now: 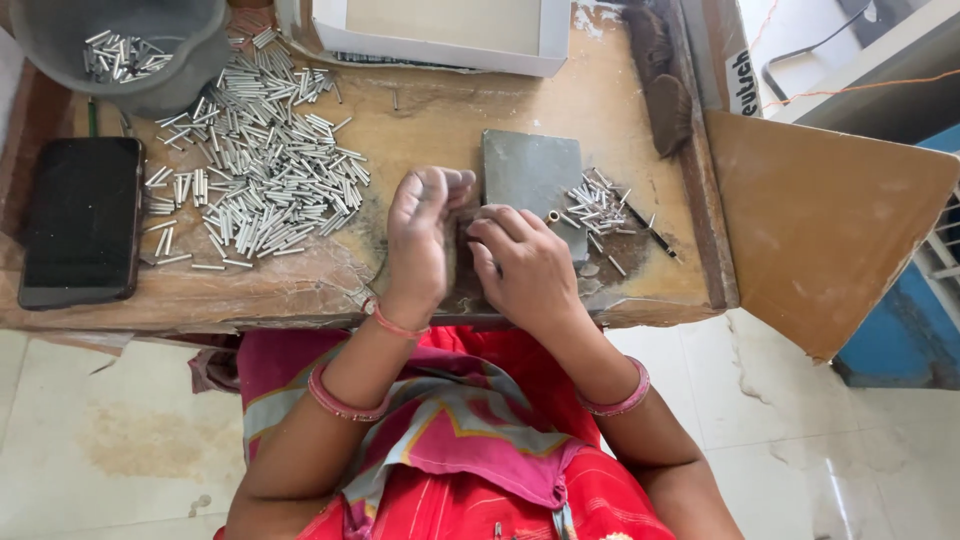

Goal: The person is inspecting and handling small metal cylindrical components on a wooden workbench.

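Bench, mid-sorting step: left hand [420, 235] loosely curled, contents not discernible; right hand [525, 265] fingertips pressing by grey block [533, 180]; small metal tubes [255, 170] heaped left, likely next pick needing fine pinch.

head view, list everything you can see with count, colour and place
metal tubes: too many to count, silver, big loose pile on left half of table
small tube pile: a dozen or so, silver, right of the slab
bucket: one, grey, top left corner, more tubes inside
phone: one, black, screen dark, left edge of table
slab: one, grey, square, table centre
box: one, white, top centre
brush: one, dark brown, top right of table
board: one, brown, hanging off right of table
table: one, worn tan wood
left hand: fingers curled, near slab's left edge
right hand: fingertips at slab's lower edge
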